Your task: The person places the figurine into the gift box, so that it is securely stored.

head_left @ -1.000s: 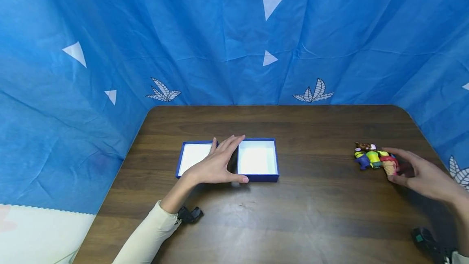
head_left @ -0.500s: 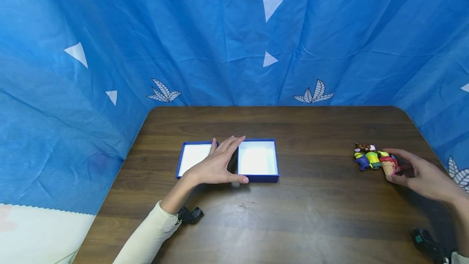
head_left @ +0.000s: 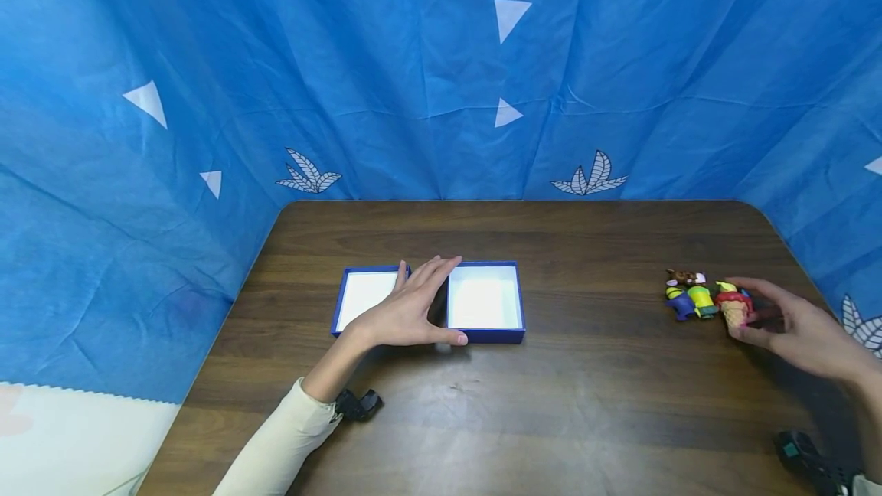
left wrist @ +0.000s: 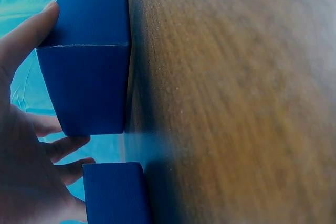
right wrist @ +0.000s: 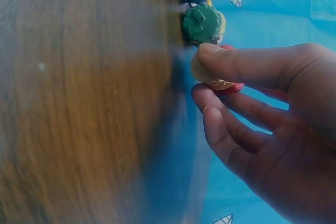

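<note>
At the left-centre of the table, a shallow blue box (head_left: 485, 335) with a white inside stands open-side up. My left hand (head_left: 396, 318) spans its left side, thumb at the front wall and fingertips at the back corner. Under that hand lies a flatter blue tray-like half (head_left: 338, 301), white inside, partly hidden. On the right, my right hand (head_left: 802, 331) pinches an ice cream cone figurine (head_left: 734, 312) between thumb and fingers. In the right wrist view, the thumb covers part of the cone (right wrist: 202, 72).
Left of the cone lie a green-and-yellow figurine (head_left: 701, 300), a blue-and-yellow figurine (head_left: 680, 301) and a brown figurine (head_left: 685, 277) close together. The brown wooden table (head_left: 592, 404) ends at a blue patterned cloth (head_left: 441, 98) behind it.
The cone figurine has shifted slightly in the right hand, and a small gap now shows between it and the green-and-yellow one. The left hand and the box hold still.
</note>
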{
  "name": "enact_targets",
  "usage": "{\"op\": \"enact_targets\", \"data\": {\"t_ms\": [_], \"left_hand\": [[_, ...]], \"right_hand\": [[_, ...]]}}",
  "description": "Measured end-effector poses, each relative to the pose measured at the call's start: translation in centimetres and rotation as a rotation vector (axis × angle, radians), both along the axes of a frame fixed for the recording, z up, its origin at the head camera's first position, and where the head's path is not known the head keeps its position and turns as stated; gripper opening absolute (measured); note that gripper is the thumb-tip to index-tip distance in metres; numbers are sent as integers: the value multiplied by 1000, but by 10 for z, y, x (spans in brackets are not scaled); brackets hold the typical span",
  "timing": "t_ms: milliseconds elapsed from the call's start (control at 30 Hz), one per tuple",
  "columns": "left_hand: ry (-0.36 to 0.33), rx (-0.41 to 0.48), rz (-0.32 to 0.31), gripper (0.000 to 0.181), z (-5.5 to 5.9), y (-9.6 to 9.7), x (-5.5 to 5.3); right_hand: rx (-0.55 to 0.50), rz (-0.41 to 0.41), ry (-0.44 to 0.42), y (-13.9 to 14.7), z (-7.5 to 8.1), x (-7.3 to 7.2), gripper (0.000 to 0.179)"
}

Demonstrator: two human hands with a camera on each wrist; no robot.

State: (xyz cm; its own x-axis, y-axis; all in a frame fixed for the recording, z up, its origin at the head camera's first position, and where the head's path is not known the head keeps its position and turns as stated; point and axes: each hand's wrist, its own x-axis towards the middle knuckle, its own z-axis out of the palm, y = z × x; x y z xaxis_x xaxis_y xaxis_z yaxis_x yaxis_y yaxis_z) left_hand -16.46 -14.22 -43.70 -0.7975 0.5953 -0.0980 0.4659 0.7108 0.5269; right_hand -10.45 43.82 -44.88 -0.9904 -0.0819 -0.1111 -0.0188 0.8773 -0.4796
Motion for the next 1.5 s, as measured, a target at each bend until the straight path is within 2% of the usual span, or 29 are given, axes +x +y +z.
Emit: {"op": "enact_targets", "data": {"t_ms": [367, 533, 833, 1067, 1233, 1500], "left_hand": [[-6, -4, 6, 124, 0, -2, 1], [-7, -8, 10, 124, -1, -4, 2], [-6, 0, 2, 124, 1, -1, 0], [-5, -1, 7, 124, -1, -1, 0], [-5, 9, 4, 124, -2, -1, 0], [-9, -2, 6, 124, -1, 1, -1]], "right_hand": [[-37, 4, 34, -9, 7, -5, 80], [-63, 15, 71, -13, 6, -9, 80], [-69, -25, 154, -20, 1, -8, 83], [-87, -17, 161, -26, 5, -8, 86], [-47, -61, 171, -30, 8, -7, 83], [-120, -98, 221, -32, 8, -7, 88]]}}
